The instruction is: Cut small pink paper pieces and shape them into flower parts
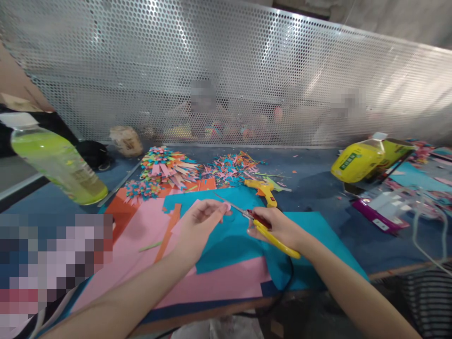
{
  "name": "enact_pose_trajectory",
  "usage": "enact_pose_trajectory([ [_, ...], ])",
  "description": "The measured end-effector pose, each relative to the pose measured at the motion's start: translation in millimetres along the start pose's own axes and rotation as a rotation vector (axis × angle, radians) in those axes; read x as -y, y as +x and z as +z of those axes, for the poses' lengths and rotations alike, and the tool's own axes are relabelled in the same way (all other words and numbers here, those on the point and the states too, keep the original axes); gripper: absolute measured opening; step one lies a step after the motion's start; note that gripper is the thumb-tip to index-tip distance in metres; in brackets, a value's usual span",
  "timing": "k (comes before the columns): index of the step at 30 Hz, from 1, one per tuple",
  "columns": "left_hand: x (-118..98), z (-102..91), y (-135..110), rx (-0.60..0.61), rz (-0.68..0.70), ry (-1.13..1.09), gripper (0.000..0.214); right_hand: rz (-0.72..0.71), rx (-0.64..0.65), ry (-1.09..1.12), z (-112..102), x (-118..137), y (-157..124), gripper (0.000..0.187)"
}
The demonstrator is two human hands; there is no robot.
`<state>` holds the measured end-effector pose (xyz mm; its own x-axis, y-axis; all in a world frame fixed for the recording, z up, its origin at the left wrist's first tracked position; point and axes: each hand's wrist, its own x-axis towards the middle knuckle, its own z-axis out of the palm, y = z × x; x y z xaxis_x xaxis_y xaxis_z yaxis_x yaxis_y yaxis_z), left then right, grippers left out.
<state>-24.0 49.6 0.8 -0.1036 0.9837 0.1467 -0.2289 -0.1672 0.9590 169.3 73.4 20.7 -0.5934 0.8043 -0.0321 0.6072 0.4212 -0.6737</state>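
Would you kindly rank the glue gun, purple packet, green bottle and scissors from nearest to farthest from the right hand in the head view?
1. Scissors, held in the right hand.
2. Glue gun, just beyond it.
3. Purple packet, to the right.
4. Green bottle, far left.

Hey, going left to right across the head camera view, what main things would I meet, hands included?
Green-liquid bottle → fringed paper cluster → left hand → right hand holding scissors → yellow bottle.
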Motion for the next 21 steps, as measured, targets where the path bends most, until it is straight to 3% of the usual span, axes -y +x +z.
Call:
enact_pose_trajectory([
  [11, -6.0, -0.1, 1.6, 0.003, 0.006, 0.081, 0.015, 0.001, -0.017, -0.038, -3.0, -3.2, -1.6, 0.038],
  [21, -1.4, -1.6, 2.2, -0.037, -0.007, 0.02, 0.014, 0.015, 0.009, 0.037, -0.9, -4.8, -1.4, 0.037],
])
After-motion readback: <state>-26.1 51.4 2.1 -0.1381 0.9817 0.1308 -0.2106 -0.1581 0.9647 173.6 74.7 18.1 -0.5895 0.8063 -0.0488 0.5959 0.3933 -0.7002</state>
